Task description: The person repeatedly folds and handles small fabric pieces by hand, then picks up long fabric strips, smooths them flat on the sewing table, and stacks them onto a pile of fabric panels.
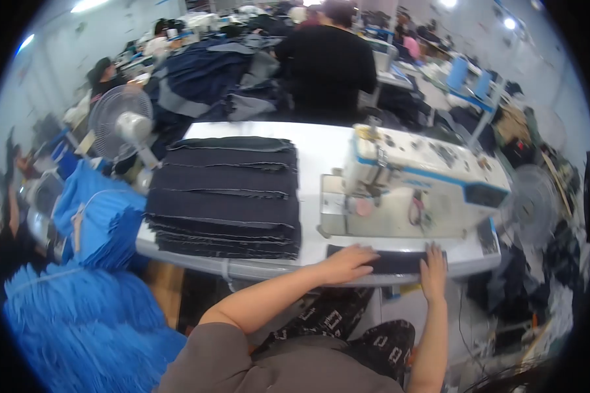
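Observation:
A narrow dark fabric piece point(400, 263) lies along the front edge of the white sewing table point(318, 147). My left hand point(347, 264) rests on its left end, fingers stretched out over the cloth. At the other end, my right hand point(433, 270) lies with its fingers extended and pointing toward the sewing machine point(426, 177). Neither hand grips the fabric. Just behind the piece is the machine's flat bed, with the needle area left of the arm. To the left, a tall stack of dark fabric panels point(226, 203) sits on the tabletop.
Bundles of bright blue fabric point(85, 321) pile up at the left, below a white fan point(121, 124). A person in black point(328, 69) stands beyond the table near heaped denim point(203, 72). Another fan point(531, 200) and dark cloth scraps point(505, 281) are at right.

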A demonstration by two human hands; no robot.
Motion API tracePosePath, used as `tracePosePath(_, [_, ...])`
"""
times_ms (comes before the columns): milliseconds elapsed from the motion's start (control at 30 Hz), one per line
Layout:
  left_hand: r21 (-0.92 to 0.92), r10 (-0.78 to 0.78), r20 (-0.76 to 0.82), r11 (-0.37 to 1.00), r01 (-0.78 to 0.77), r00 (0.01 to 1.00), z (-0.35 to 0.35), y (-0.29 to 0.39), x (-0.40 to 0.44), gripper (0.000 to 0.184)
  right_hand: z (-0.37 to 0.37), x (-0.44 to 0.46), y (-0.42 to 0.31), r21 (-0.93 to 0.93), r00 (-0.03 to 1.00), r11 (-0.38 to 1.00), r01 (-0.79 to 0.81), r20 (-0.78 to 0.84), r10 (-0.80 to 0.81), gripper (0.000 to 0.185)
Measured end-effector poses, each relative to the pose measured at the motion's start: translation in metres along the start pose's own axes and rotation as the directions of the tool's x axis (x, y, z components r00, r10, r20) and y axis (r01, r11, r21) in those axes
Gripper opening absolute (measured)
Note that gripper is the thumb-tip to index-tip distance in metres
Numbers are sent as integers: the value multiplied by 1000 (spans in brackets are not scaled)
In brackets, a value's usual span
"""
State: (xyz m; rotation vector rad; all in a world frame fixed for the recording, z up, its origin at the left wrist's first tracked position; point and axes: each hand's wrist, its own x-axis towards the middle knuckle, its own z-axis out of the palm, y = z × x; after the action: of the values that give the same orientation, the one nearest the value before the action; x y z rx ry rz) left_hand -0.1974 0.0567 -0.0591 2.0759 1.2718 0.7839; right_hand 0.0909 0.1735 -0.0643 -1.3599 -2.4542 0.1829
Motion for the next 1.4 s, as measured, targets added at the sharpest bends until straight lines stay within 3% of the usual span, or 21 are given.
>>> tracePosePath(133, [-61, -34, -38, 998, 32, 999, -5, 0, 0, 47, -10, 11, 19, 268, 1000, 963, 22, -2, -22, 38])
tracePosePath(167, [-50, -44, -56, 998, 41, 997, -8, -1, -4, 47, -17, 16, 25, 269, 1000, 963, 1, 30, -10, 36])
tracePosePath(200, [131, -50, -129, 989, 67, 990, -10, -2, -7, 49, -27, 19, 27, 266, 998, 964, -21, 60, 6, 36])
tracePosePath(233, [305, -43, -197, 947, 102, 980, -12, -2, -9, 51, -33, 20, 22, 100, 999, 994, 32, -19, -30, 37])
tracePosePath(367, [510, -96, -268, 830, 226, 959, -20, 5, -14, 52, -54, 27, 7, -108, 991, 985, 132, 32, -130, 30])
tracePosePath(500, [562, -227, -312, 739, 371, 923, -38, 22, -12, 46, -62, 32, 1, -109, 994, 992, 57, 101, -46, 28])
tracePosePath(567, [557, -351, -252, 710, 431, 902, -52, 33, -12, 37, -56, 33, 10, -64, 993, 992, 108, 48, -105, 26])
tracePosePath(700, [586, -380, -184, 698, 412, 906, -66, 43, -17, 29, -46, 33, 47, 10, 982, 982, 187, -35, -187, 23])
tracePosePath(733, [479, -382, -163, 775, 411, 910, -73, 50, -23, 29, -50, 34, 59, 290, 997, 957, 12, 63, -32, 21])
tracePosePath(800, [223, -382, -129, 888, 402, 915, -101, 71, -43, 29, -68, 31, 59, 665, 961, 700, -259, 246, 122, 27])
tracePosePath(833, [-3, -328, -105, 944, 330, 939, -120, 76, -61, 25, -79, 27, 43, 758, 975, 614, -220, 188, 117, 33])
tracePosePath(867, [-160, -395, -84, 911, 379, 915, -146, 99, -79, 25, -87, 23, 22, 839, 984, 515, -175, 131, 121, 39])
tracePosePath(900, [-171, -242, -254, 964, 202, 936, -159, 92, -101, 27, -100, 21, -7, 840, 984, 513, -175, 133, 117, 39])
tracePosePath(933, [-309, -261, -377, 940, 145, 889, -175, 92, -121, 30, -114, 23, -42, 883, 989, 449, -140, 146, 21, 42])
tracePosePath(1000, [-570, -385, -654, 817, -89, 652, -207, 108, -159, 33, -127, 33, -111, 918, 985, 381, -112, 152, -76, 46])
tracePosePath(1033, [-419, -281, -808, 892, -169, 518, -225, 105, -178, 35, -128, 39, -143, 930, 982, 364, -54, 116, -151, 47])
tracePosePath(1067, [-490, -344, -834, 821, -293, 431, -236, 107, -196, 36, -126, 48, -171, 941, 968, 336, -36, 116, -223, 48])
tracePosePath(1133, [-382, -286, -908, 865, -326, 306, -261, 99, -231, 33, -130, 63, -227, 937, 919, 350, -4, 141, -367, 47])
tracePosePath(1300, [-275, -264, -954, 960, -61, 145, -282, 51, -300, 30, -65, 106, -303, 935, 852, 353, 41, 151, -502, 41])
tracePosePath(1333, [-252, -254, -961, 967, 30, 107, -280, 34, -309, 30, -56, 107, -313, 891, 858, 450, 60, 185, -480, 44])
tracePosePath(1400, [-310, -334, -938, 929, 204, 93, -271, -3, -326, 32, -18, 109, -322, 727, 876, 624, 286, 66, -478, 44])
